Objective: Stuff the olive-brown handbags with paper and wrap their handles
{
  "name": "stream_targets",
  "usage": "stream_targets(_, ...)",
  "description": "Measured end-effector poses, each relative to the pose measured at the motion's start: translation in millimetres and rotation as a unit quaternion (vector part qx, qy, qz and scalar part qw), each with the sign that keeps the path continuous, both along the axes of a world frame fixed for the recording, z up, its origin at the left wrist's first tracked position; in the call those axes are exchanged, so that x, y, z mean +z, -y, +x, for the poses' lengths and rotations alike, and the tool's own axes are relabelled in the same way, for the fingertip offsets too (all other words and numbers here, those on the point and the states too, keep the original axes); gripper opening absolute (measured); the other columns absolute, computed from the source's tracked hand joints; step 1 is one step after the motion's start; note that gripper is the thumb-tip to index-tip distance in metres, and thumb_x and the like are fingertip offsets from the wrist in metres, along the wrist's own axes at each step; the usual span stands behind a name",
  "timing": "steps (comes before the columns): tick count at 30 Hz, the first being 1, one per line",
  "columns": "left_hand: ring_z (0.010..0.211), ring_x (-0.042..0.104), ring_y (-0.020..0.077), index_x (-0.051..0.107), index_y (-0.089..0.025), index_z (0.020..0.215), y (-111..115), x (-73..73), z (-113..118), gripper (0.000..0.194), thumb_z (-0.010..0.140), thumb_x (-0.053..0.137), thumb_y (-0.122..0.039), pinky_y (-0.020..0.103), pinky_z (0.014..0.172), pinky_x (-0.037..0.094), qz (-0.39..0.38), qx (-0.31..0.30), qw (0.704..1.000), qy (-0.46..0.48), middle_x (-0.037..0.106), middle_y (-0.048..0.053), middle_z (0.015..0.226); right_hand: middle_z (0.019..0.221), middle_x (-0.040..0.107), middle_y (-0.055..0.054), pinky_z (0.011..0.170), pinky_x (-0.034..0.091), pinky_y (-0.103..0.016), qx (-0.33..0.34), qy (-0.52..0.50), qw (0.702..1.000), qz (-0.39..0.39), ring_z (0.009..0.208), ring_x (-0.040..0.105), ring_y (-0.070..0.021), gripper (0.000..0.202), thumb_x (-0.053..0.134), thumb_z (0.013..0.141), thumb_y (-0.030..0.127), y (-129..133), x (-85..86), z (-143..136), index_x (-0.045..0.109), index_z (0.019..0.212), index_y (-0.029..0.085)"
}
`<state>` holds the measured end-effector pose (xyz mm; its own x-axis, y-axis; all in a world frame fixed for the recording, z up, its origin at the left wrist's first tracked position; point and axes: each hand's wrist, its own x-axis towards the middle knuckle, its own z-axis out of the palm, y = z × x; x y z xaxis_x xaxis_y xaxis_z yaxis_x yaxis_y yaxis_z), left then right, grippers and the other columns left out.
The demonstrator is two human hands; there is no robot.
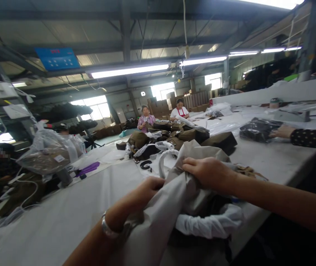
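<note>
The right hand [209, 173] is closed on a bunched fold of grey cloth [165, 207]; the left hand [144, 190] grips its left edge, fingertips hidden. The cloth lies between and below both hands, running to the near side. Work on it looks partway: white wrapping [210, 224] already covers a strap-like part just near the right hand, while the cloth is gathered, not smooth. Beyond, brown bags [138, 140] are heaped on the desk [91, 207]; far right, another person's hand [282, 132] touches a dark packet [258, 130].
</note>
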<state>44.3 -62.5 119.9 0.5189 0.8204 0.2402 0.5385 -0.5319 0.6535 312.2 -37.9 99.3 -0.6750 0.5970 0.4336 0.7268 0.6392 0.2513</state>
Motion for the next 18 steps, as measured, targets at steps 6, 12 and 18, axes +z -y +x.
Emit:
stream_targets(6,0.131,0.059,0.0296,0.045,-0.031,0.153,43,16.0,7,0.061,0.096,0.056,-0.049,0.041,0.108,0.046,-0.073,-0.022,0.994,-0.077,0.06,0.009,0.147,0.148,0.054,-0.02,0.116,0.039,-0.056,0.136,0.0,0.988,0.072,0.144,0.041,-0.0352,0.032,0.048,0.093,0.007,-9,-25.5,6,0.069,0.118,0.007)
stream_targets(12,0.091,0.072,0.019,0.069,-0.03,0.132,29,14.1,22,0.038,0.096,0.059,-0.027,0.023,0.079,0.05,-0.042,-0.086,0.983,-0.158,0.079,0.001,0.108,0.166,0.029,-0.016,0.12,0.027,-0.063,0.13,0.006,0.991,-0.02,0.153,0.022,-0.0375,0.027,0.054,0.085,0.009,-5,-19.8,19,0.069,0.107,0.012)
stream_targets(18,0.097,0.068,0.0211,0.077,-0.019,0.095,-15,-8.8,24,0.029,0.099,0.052,-0.034,0.028,0.087,0.048,0.057,0.032,0.981,-0.181,0.074,0.007,0.104,0.151,0.05,-0.021,0.079,0.054,-0.04,0.049,0.02,0.997,-0.062,0.094,0.071,-0.027,0.024,0.053,0.083,0.01,-4,-13.9,21,0.067,0.103,0.013)
